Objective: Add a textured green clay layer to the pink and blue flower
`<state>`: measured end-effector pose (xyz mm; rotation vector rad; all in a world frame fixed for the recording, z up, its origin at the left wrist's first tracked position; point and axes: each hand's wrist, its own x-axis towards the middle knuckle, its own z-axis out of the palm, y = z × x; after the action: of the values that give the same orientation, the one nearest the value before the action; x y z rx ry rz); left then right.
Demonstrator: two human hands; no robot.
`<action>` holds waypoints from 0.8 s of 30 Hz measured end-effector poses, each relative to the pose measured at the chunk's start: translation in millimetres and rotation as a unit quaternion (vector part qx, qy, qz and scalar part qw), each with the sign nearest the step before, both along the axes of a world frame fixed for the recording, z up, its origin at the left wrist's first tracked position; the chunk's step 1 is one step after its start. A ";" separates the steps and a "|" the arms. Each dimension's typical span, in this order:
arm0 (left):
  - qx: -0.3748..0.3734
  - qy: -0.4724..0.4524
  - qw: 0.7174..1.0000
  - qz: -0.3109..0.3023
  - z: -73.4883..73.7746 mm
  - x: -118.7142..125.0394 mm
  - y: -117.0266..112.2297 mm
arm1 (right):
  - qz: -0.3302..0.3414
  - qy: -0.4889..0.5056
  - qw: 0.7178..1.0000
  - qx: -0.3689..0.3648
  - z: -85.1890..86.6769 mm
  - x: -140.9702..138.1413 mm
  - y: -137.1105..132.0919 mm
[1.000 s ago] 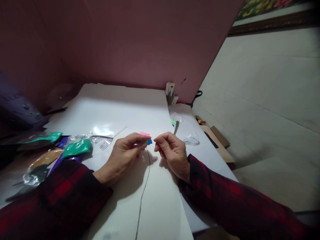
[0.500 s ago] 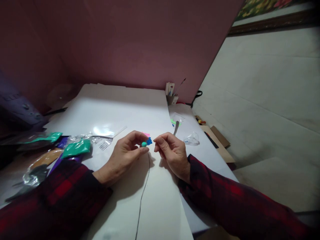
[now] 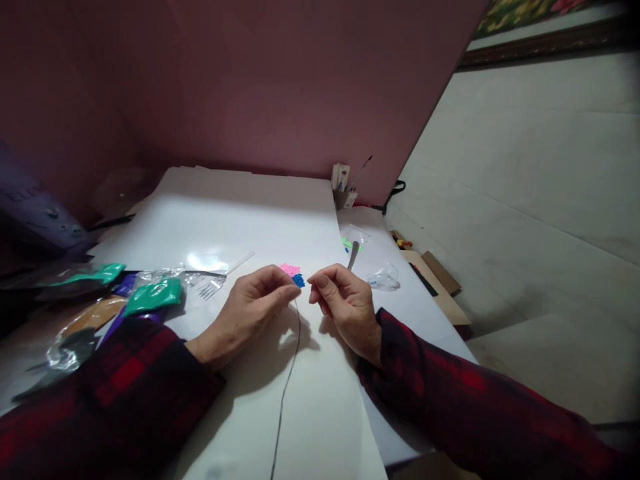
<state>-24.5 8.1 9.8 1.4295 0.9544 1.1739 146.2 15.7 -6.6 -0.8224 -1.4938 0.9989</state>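
My left hand (image 3: pixel 255 308) is closed, thumb pressed against the fingers, above a white sheet (image 3: pixel 320 400). The small green modelling clay ball seen in it earlier is now hidden behind the fingers. My right hand (image 3: pixel 345 300) is pinched just to the right, its fingertips apart from the left ones; whatever they hold is too small to make out. Behind its knuckles a grey flat handle (image 3: pixel 354 253) sticks up; I cannot tell whether this hand grips it. Crumpled-looking pink (image 3: pixel 289 269) and blue (image 3: pixel 299 280) patches sit beyond the fingertips. A dark line (image 3: pixel 285 387) runs down the sheet.
At left lie plastic bags with green clay (image 3: pixel 155 295) and other colours, beside a clear plastic fork (image 3: pixel 213 285). A clear crumpled bag (image 3: pixel 384 277) is on the right. A pen holder (image 3: pixel 344 197) stands at the back near the pink wall (image 3: pixel 250 87).
My left thumb and fingers have come together, and the green ball between them has gone out of sight. More of the pink patch shows. My right hand has hardly moved.
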 end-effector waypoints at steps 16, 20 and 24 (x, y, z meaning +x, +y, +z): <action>0.008 -0.002 0.999 -0.034 -1.5 0.1 0.6 | 0.005 0.010 1.000 -0.003 -0.3 0.1 -0.5; 0.023 -0.032 0.999 -0.016 -1.4 -0.4 2.4 | 0.004 0.005 1.000 0.002 -0.2 0.5 -0.3; 0.004 0.027 0.999 -0.020 0.6 -0.9 1.0 | -0.001 -0.002 1.000 0.001 -0.4 1.0 -0.6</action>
<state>-25.4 9.0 10.4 1.4868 0.9546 1.1148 147.2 15.1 -7.0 -0.8244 -1.4963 0.9940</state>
